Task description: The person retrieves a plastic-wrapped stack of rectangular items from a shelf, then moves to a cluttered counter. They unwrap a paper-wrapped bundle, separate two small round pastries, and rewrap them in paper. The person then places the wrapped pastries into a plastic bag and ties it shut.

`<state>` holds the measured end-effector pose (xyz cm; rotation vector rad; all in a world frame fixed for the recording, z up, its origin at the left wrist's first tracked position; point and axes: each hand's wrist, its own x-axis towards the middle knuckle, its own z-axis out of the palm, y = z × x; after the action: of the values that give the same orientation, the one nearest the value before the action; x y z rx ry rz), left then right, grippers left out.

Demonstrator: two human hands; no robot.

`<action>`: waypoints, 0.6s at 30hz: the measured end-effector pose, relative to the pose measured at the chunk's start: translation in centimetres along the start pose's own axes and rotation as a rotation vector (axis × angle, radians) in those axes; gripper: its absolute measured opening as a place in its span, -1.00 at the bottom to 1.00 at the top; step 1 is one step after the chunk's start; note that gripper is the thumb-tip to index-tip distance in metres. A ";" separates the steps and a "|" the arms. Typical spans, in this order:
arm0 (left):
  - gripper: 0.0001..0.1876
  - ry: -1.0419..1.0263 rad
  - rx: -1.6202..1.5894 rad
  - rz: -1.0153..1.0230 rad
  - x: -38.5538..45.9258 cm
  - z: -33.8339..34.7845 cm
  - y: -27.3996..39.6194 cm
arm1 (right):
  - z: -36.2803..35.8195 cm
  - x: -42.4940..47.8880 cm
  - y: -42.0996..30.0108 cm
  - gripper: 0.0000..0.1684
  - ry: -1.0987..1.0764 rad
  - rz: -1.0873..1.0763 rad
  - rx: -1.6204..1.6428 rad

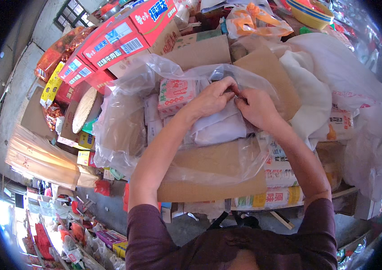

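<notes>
My left hand (215, 98) and my right hand (259, 108) meet over an open cardboard box (218, 158). Their bent fingertips pinch together at the upper edge of a white packet (218, 118); the exact pinched spot is hidden by the fingers. Another white packet (223, 133) lies just below it in the box. Left of my left hand, a printed red-and-white packet (177, 92) rests among the contents. A clear plastic liner (120, 101) spreads over the box walls and around both forearms.
Red printed cartons (110, 47) stack up at the far left. Beyond the box lies a plastic bag with orange handles (256, 22), near a yellow basin (312, 15). A large translucent bag (349, 74) bulges at the right. Printed packages (271, 199) sit under the box's near right side.
</notes>
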<state>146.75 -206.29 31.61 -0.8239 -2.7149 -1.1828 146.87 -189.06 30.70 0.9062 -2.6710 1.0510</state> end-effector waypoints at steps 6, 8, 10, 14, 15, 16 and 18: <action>-0.83 0.008 0.045 -0.007 -0.2 0.0 -0.2 | -0.2 0.9 0.6 -0.69 -0.100 0.007 -0.012; -0.83 0.012 0.056 0.019 -0.2 0.1 -0.3 | 0.3 0.7 0.9 -0.70 -0.066 -0.012 -0.066; -0.83 0.004 0.057 0.042 -0.1 0.2 -0.8 | 0.5 0.2 0.6 -0.74 0.045 -0.015 -0.060; -0.84 -0.030 0.050 -0.012 -0.4 -0.1 -0.6 | -0.4 -1.0 -1.2 -0.79 0.267 -0.025 -0.088; -0.84 -0.027 0.032 -0.029 -0.5 0.0 -0.7 | -0.8 -1.5 -2.0 -0.76 0.232 -0.015 -0.127; -0.84 -0.025 0.013 -0.047 -0.6 0.0 -0.9 | -1.1 -2.1 -2.8 -0.73 0.195 -0.005 -0.165; -0.83 -0.024 0.069 0.033 -0.4 -0.1 -1.0 | -0.9 -2.8 -3.7 -0.68 0.103 0.033 -0.277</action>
<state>146.61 -207.10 30.93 -0.8762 -2.7329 -1.0740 151.20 -189.24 32.66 0.7357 -2.6644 0.6872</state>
